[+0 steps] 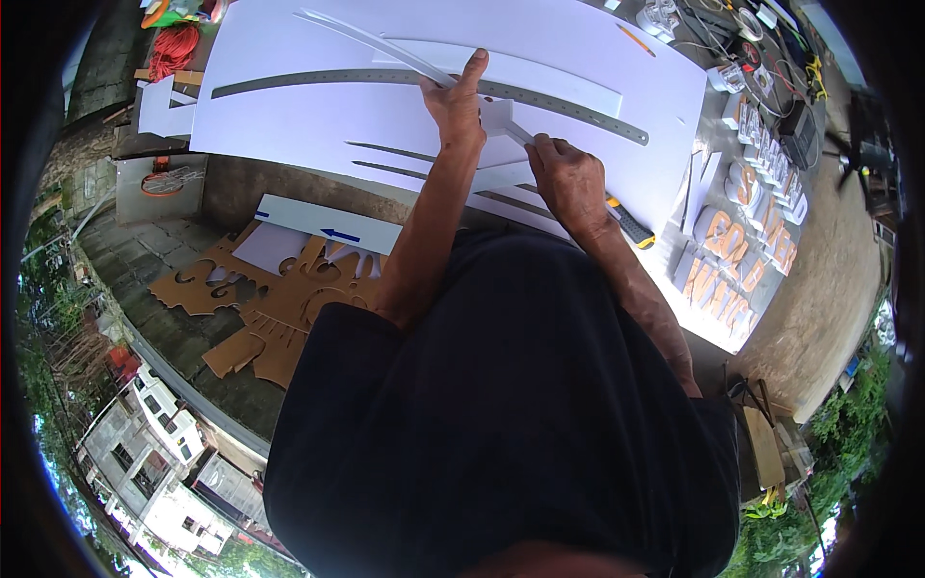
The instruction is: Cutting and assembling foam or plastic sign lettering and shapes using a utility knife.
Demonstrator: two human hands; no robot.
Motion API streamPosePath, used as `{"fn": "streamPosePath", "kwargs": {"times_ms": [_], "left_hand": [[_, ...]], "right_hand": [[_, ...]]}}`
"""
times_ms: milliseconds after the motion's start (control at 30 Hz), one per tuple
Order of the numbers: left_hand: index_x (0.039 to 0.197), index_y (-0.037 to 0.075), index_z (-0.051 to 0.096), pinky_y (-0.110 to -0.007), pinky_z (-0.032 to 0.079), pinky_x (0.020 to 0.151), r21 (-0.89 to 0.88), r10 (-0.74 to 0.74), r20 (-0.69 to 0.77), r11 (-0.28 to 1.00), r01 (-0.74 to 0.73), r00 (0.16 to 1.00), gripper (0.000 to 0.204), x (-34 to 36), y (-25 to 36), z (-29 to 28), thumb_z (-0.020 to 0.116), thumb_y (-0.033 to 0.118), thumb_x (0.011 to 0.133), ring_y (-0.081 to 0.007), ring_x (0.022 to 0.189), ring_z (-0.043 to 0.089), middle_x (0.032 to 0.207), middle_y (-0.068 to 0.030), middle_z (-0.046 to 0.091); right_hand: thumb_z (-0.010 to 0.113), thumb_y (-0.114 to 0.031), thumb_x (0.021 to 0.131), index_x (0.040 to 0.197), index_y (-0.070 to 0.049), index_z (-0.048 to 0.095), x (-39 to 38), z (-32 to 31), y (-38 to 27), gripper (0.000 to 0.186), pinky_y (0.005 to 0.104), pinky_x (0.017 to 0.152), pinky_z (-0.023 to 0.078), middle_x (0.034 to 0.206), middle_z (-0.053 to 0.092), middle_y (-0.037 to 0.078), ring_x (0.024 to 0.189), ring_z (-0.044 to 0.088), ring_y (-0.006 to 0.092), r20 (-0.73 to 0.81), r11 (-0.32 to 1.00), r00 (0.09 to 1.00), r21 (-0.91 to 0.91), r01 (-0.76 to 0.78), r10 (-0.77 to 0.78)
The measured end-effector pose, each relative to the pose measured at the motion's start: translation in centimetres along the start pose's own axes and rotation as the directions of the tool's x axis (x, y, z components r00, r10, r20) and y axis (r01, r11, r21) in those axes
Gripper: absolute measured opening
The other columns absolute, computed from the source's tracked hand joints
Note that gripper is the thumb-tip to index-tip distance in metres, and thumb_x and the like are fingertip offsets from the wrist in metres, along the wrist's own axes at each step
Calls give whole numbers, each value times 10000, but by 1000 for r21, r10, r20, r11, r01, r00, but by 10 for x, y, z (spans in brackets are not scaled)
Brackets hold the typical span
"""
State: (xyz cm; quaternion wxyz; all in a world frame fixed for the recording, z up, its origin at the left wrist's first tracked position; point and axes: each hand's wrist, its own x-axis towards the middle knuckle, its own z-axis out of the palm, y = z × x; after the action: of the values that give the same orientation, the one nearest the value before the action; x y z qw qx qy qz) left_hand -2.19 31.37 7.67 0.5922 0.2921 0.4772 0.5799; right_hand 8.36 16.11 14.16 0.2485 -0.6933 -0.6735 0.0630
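Observation:
My left hand (pixel 455 108), thumb pointing up, is closed around a long thin white strip (pixel 376 43) that runs off toward the far left. Between my hands the strip shows a bent, wider section. My right hand (pixel 568 178) pinches its near end, with the fingertips partly hidden. Beneath my left hand a long grey steel ruler (pixel 318 83) lies across a large white sheet (pixel 279 39). Another white strip (pixel 559 82) rests just beyond the ruler. A yellow and black utility knife (pixel 631 223) lies to the right of my right wrist.
Several block letters (pixel 727 241) stand at the right, near cables and tools (pixel 771 82). A pencil (pixel 636 40) lies at the far right of the sheet. Dark narrow strips (pixel 390 152) lie nearer me. Brown cut-out sheets (pixel 275 279) lie low at left, below red cord (pixel 173 48).

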Motion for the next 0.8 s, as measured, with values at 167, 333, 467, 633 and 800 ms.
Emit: {"fn": "streamPosePath", "kwargs": {"times_ms": [167, 333, 467, 633, 800], "left_hand": [[1292, 14, 429, -346, 529, 703, 109, -71, 104, 992, 60, 992, 766, -9, 11, 5, 919, 167, 723, -180, 926, 598, 1062, -90, 576], [1226, 14, 462, -264, 483, 523, 151, -56, 107, 988, 39, 993, 716, -13, 24, 11, 927, 196, 714, -148, 773, 607, 958, -60, 590], [1223, 9, 479, -287, 483, 529, 222, -78, 85, 973, 57, 993, 737, -11, 27, 12, 933, 271, 704, -150, 794, 589, 961, -69, 581], [1232, -4, 440, -272, 484, 509, 222, -46, 77, 975, 28, 996, 767, -13, 27, 11, 933, 254, 705, -165, 777, 629, 962, -90, 616], [1254, -25, 406, -273, 494, 518, 261, -48, 73, 965, 27, 996, 780, -13, 24, 5, 924, 119, 688, -179, 758, 638, 951, -101, 625]], "right_hand": [[655, -162, 944, 919, -36, 631, -5, 2, 2, 131, 431, 540, 542, 740, 681, 139, 632, 679, 333, -7, 1000, 1000, 4, -27, 27], [653, -158, 945, 942, -24, 636, -8, 2, -1, 135, 428, 541, 552, 750, 686, 149, 632, 684, 331, -7, 1000, 1000, -2, -23, 23], [650, -153, 945, 965, -10, 645, -8, 1, -5, 144, 428, 543, 560, 767, 693, 166, 639, 690, 341, 6, 999, 999, 12, -42, 42], [631, -168, 946, 891, 11, 628, -8, -1, -8, 187, 432, 570, 564, 746, 674, 164, 683, 702, 329, 34, 998, 998, 22, -54, 53], [638, -187, 949, 864, 9, 649, -8, 0, -9, 214, 439, 586, 560, 741, 673, 180, 662, 687, 361, 80, 993, 994, 84, -85, 79]]}}
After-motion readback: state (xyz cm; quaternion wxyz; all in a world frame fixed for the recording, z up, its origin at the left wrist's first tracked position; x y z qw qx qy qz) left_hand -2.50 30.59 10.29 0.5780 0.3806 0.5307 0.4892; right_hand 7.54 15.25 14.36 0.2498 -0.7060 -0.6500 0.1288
